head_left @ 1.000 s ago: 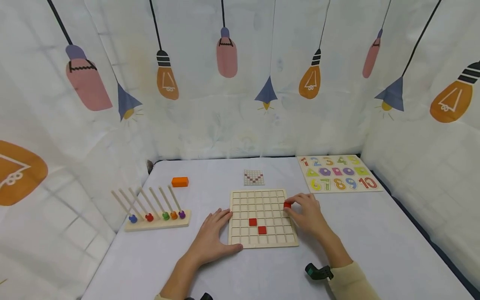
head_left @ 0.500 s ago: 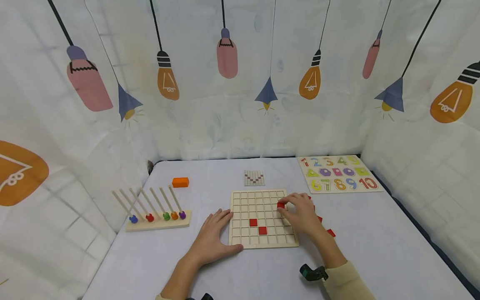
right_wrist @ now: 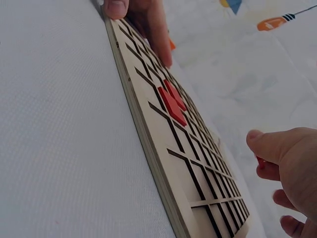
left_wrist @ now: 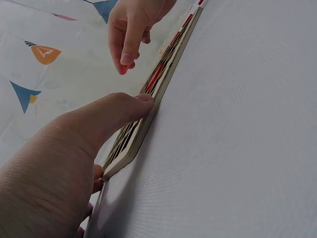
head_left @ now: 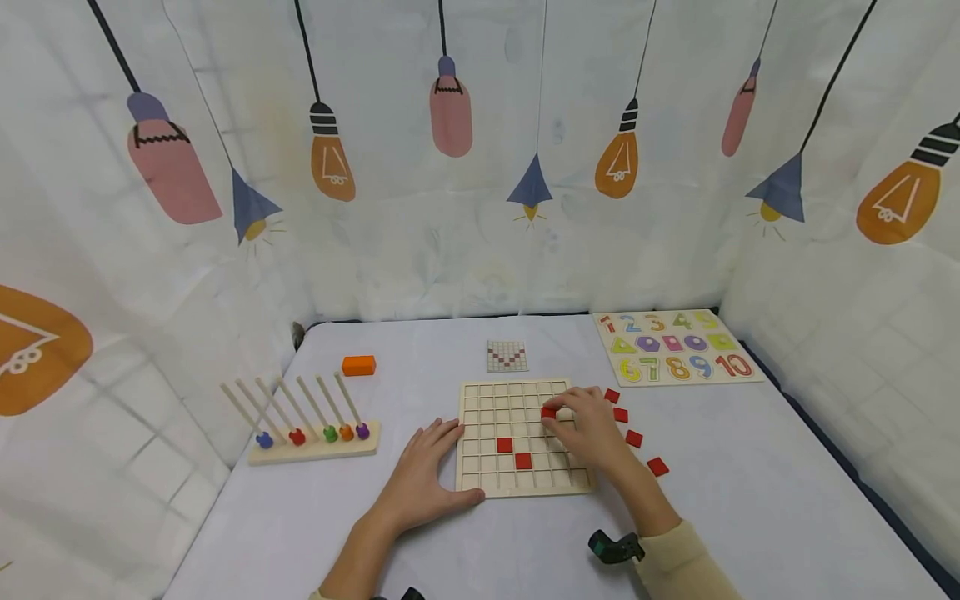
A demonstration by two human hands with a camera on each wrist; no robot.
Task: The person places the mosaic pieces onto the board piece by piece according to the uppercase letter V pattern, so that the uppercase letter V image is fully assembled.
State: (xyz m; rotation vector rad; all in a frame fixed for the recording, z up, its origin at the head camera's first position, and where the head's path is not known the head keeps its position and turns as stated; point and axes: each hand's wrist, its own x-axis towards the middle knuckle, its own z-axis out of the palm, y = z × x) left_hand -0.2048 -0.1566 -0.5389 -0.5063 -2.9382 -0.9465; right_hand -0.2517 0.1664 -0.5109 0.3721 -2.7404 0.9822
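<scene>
While the spread left hand point(head_left: 427, 475) touches the wooden grid board point(head_left: 487, 419), the right hand point(head_left: 585, 427) pinches a red tile point(head_left: 548, 412), likely light, stiff, best held edgewise.

Right hand point(right_wrist: 297, 163) is pinching a red tile point(right_wrist: 260, 161), mostly hidden, and hovering apart from the wooden grid board point(right_wrist: 159, 144). Two red tiles point(right_wrist: 171, 105) are sitting close together on it. Left hand point(right_wrist: 151, 25) is resting its thumb on the board's edge. White cloth point(right_wrist: 74, 139) is lying underneath.

Head cam bright, wrist cams dimmer & grayer.
</scene>
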